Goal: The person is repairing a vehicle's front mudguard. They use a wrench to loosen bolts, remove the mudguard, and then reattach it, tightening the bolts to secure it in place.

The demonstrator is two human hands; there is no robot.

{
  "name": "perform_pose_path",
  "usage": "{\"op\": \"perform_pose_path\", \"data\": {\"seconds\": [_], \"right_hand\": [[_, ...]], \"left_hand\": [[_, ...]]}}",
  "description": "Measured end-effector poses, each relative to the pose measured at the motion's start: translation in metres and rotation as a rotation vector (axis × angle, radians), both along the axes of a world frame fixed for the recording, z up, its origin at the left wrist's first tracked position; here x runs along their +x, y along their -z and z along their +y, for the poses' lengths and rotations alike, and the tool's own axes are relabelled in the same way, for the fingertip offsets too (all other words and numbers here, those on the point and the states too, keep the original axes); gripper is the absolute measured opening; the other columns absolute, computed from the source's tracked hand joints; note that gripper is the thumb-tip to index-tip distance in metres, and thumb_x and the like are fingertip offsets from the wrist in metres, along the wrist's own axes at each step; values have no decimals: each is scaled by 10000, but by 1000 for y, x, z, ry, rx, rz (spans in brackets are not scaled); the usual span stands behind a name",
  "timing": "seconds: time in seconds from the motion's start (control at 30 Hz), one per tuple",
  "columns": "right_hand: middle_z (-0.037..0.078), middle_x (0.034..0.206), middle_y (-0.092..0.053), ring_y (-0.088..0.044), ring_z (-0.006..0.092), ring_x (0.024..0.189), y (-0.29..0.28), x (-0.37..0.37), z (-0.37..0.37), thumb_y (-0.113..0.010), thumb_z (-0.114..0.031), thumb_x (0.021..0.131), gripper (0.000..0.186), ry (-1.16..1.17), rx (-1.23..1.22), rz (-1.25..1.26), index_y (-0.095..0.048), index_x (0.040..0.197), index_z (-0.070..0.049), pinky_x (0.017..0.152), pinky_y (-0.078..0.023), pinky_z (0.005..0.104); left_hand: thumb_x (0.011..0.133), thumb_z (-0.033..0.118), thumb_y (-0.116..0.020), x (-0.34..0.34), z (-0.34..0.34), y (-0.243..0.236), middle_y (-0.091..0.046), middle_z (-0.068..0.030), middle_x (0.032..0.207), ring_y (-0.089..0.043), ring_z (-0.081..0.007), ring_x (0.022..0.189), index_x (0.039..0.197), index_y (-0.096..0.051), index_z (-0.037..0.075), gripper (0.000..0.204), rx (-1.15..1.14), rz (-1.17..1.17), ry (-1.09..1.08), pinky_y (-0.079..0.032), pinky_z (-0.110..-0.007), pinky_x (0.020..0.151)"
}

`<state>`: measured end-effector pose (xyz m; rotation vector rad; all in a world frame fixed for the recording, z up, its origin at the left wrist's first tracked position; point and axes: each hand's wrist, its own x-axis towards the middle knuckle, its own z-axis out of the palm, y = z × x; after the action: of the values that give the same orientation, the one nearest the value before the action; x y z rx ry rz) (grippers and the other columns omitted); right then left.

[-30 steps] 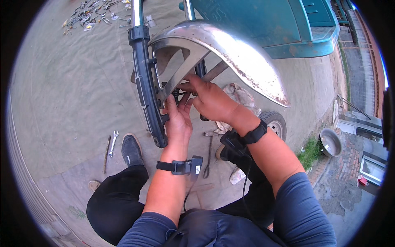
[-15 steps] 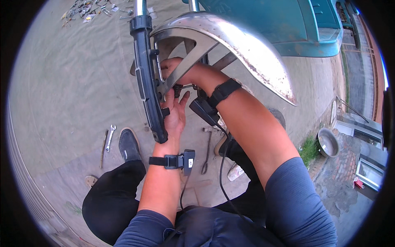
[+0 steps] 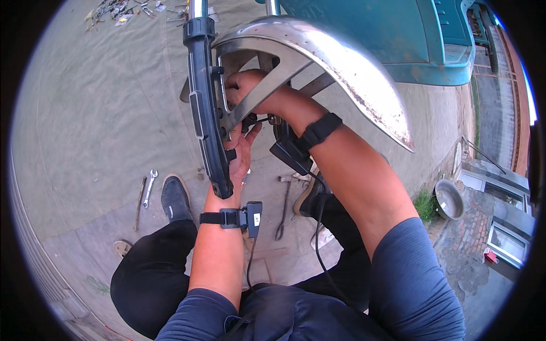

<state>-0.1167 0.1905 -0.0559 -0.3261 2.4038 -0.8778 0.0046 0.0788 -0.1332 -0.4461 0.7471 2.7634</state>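
A black fork leg slants down in front of me, beside a shiny metal mudguard with flat stays. My right hand reaches behind a stay, its fingers curled; whatever they grip is hidden by the stay and fork. Lower down, my left hand is raised palm up behind the fork leg's bottom end. Its thumb and visible fingers are stretched apart close to a small dark fitting, from which a thin metal rod sticks out. The fork covers part of this hand.
An open-ended wrench and a thin rod lie left of my shoe. A hammer rests between my feet. Teal bodywork stands at the back. Scattered tools lie far left; a metal basin sits at right.
The fork and mudguard have shifted slightly right in the view. My left hand's thumb and fingers have moved up nearer the dark fitting. The right hand stays behind the stay.
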Motion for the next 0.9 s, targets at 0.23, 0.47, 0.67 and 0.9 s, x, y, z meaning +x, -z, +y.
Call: {"op": "perform_pose_path", "data": {"seconds": [0.23,0.47,0.67,0.9], "right_hand": [[181,952,-742,-725,313,899,-4,15,8,-662,-295,936,337,45,-6,262,-727,1109,-13,835,-553,413],[202,1032,-729,-710,329,964,13,6,16,-645,-278,910,353,76,-78,307,-717,1141,-21,855,-553,422],[172,1175,-720,-688,306,1088,13,-5,22,-604,-274,915,417,-84,-52,115,-694,1264,-64,958,-529,384],[181,1194,-715,-680,282,1116,-21,13,21,-689,-224,923,429,143,-214,-32,-665,1308,-37,978,-516,385]], "left_hand": [[967,241,-733,-3,4,-2,-674,-20,1246,-630,-188,1124,1329,-599,153,395,35,-19,-24,-534,-397,930],[975,271,-722,-2,5,-6,-691,-25,1205,-644,-202,1085,1281,-638,158,337,122,-54,28,-511,-398,940],[975,213,-718,-2,7,-1,-706,-47,1146,-659,-235,1040,1319,-606,136,370,142,-60,5,-504,-425,923],[960,277,-735,-7,6,-5,-695,-30,1173,-649,-193,1040,1275,-645,153,350,105,-32,-4,-529,-372,880]]}}
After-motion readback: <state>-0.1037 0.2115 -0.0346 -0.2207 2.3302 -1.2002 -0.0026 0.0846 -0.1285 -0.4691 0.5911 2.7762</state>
